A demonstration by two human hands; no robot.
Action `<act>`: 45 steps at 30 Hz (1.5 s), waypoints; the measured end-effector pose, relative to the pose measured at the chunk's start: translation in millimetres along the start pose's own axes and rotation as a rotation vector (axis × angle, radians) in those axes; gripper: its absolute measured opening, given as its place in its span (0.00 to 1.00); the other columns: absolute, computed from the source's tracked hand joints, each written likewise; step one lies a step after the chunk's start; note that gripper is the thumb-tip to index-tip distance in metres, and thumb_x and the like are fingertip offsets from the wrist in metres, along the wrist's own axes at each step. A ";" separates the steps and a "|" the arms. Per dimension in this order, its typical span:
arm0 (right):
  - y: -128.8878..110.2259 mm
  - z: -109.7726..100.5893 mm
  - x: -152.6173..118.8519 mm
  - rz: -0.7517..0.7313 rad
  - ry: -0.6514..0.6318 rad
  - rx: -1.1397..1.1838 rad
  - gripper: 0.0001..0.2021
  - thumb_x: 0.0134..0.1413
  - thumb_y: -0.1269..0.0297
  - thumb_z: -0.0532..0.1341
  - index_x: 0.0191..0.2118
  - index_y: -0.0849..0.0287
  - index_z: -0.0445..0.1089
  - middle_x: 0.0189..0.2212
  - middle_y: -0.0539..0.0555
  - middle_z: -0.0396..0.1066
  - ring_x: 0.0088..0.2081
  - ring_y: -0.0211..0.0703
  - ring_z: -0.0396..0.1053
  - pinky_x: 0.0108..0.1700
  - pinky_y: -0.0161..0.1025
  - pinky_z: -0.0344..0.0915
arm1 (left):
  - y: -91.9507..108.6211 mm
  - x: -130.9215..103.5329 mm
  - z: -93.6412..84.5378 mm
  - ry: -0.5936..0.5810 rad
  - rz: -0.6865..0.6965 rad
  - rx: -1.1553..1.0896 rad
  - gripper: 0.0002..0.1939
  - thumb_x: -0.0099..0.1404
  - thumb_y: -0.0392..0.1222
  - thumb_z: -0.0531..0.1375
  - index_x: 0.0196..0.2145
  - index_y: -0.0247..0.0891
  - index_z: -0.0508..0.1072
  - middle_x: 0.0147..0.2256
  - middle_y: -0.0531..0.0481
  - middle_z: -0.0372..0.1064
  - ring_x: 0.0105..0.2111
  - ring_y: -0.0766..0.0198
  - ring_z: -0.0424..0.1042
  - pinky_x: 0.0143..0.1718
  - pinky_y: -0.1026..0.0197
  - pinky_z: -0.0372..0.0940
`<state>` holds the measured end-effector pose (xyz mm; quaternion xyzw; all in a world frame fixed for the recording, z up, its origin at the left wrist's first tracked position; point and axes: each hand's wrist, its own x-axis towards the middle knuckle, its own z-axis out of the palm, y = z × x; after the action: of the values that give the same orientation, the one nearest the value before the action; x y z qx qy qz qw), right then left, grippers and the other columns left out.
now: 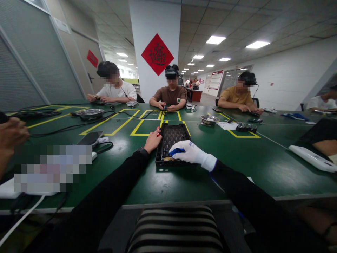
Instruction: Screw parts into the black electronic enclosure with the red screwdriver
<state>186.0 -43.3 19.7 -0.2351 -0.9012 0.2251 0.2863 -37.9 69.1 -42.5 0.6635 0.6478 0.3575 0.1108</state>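
A shallow black plastic tray (174, 135) with a patterned floor lies on the green table in front of me. My left hand (153, 141) is bare and rests against the tray's left wall. Its fingers are curled around a small red object (158, 131) at that side. A white glove with blue fingertips covers my right hand (185, 151), which reaches over the near end of the tray. Those gloved fingers are bent together and pointing down into it; whatever they pinch is hidden. Beneath them shows a small yellowish-brown strip (168, 159).
Metal bowls (210, 120) stand beyond the tray, right and left. Near one lie a white paper (226, 125) and black parts (246, 127). A phone (91, 138) and cables are at left, a white device (313, 158) at right. Several people sit around the table.
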 end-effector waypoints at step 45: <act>-0.6 -0.1 -0.5 0.046 -0.005 0.031 0.11 0.46 0.71 0.60 0.38 0.60 0.72 0.33 0.50 0.73 0.34 0.36 0.69 0.41 0.33 0.63 | 0.5 -1.0 -0.8 -0.008 0.021 -0.014 0.23 0.58 0.43 0.51 0.52 0.42 0.65 0.47 0.44 0.63 0.50 0.54 0.63 0.51 0.52 0.58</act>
<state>186.2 -44.0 19.9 -0.2509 -0.8925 0.2462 0.2826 -37.9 67.9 -42.0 0.6710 0.6378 0.3604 0.1143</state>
